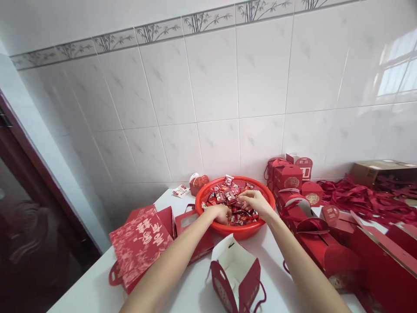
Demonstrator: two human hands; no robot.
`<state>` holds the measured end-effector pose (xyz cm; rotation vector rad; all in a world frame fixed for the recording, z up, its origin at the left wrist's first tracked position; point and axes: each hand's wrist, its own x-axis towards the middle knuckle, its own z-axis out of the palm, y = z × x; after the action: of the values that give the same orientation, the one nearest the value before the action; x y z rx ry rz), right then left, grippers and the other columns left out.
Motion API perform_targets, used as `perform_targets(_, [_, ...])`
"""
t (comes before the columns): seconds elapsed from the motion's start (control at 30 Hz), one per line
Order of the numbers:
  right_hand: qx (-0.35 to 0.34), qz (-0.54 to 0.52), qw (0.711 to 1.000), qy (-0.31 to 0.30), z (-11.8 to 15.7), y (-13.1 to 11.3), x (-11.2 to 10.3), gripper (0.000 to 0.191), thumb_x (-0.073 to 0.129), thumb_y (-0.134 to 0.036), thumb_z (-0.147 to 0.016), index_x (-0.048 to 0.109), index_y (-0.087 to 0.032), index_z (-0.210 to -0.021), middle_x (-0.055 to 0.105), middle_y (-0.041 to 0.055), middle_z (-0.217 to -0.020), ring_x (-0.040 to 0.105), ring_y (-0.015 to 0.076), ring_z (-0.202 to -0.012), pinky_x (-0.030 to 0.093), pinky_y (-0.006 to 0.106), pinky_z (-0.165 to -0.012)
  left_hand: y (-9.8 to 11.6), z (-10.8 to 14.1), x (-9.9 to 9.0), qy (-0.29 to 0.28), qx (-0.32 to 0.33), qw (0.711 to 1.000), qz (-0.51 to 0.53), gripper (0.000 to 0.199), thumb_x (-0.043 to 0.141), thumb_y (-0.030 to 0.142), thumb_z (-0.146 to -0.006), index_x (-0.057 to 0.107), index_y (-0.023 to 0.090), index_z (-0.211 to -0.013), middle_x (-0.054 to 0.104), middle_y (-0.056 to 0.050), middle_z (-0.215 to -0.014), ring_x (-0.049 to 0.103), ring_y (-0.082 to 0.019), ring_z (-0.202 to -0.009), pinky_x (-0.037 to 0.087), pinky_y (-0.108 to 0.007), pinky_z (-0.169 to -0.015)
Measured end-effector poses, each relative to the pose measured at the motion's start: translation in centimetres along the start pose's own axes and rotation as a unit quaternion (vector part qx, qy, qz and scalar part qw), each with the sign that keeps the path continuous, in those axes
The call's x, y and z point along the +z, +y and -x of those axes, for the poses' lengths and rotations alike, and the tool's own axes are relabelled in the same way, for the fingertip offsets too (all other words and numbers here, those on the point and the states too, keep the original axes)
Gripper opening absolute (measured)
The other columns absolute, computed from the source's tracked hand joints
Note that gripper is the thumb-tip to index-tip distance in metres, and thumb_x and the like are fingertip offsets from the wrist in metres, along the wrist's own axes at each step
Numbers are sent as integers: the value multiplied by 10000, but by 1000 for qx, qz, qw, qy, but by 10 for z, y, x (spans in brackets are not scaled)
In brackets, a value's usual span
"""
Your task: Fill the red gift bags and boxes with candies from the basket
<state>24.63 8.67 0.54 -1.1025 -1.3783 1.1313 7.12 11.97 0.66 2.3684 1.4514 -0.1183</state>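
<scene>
Both of my hands are inside a red plastic basket [198,201] heaped with wrapped candies [230,195]. My left hand [223,214] dips into the near left part of the heap, its fingers curled down; what they hold is hidden. My right hand [254,201] is over the right part, thumb and fingers drawn together at the candies; whatever lies between them is too small to make out. In front of the basket, between my forearms, stands an open red gift box [237,269] with a pale inside and a cord handle. I see no candies in it.
Red boxes with gold lettering [143,243] lie at the left. More red boxes [325,248] crowd the right side. Behind them are a pile of dark red ribbons [345,195] and a cardboard box [368,171]. A small heart-topped box [198,184] stands by the tiled wall [215,143].
</scene>
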Motion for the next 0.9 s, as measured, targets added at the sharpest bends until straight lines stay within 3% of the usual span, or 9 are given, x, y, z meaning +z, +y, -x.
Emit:
perform_targets(0.17, [15,-10,1000,-7,2,0,-1,46,696,-192,-706,687,-147,-711,654,-4,-583,569,98,-491,449,196,-482,3,3,0,-31,14,999,25,205,710,131,-480,742,232,-655,720,-3,-671,658,-212,-656,474,-252,-590])
perform_targets(0.23, [14,-15,1000,-6,3,-1,-2,49,690,-193,-719,684,-145,-725,660,-3,-612,574,94,-511,446,191,-493,5,6,0,-5,22,999,43,241,741,129,-480,754,218,-703,716,-8,-681,657,-218,-674,472,-258,-605])
perform_targets(0.37, [13,-22,1000,-3,5,-2,-3,89,688,-229,-760,676,-142,-770,677,13,-695,618,100,-605,450,173,-525,10,11,-3,101,44,989,95,394,824,212,-522,767,173,-910,737,-43,-839,664,-237,-813,485,-271,-707])
perform_targets(0.53, [18,-21,999,-34,8,-4,-4,249,762,-368,-758,686,-147,-846,692,28,-759,655,142,-702,506,202,-565,16,13,-5,214,76,960,162,268,734,217,-677,735,149,-937,732,-30,-880,651,-203,-814,465,-250,-703])
perform_targets(0.7, [26,-31,997,-70,8,-4,-3,353,818,-405,-697,672,-149,-892,662,6,-709,632,143,-631,515,217,-504,19,13,-4,231,126,946,190,198,725,193,-682,711,162,-878,727,-8,-883,648,-185,-815,467,-236,-722])
perform_targets(0.9, [45,-52,995,-77,5,-2,-4,339,819,-307,-668,661,-160,-930,671,9,-723,632,145,-603,546,237,-499,17,11,0,250,183,920,241,439,738,201,-654,672,190,-1088,712,-24,-1083,656,-222,-987,497,-288,-862])
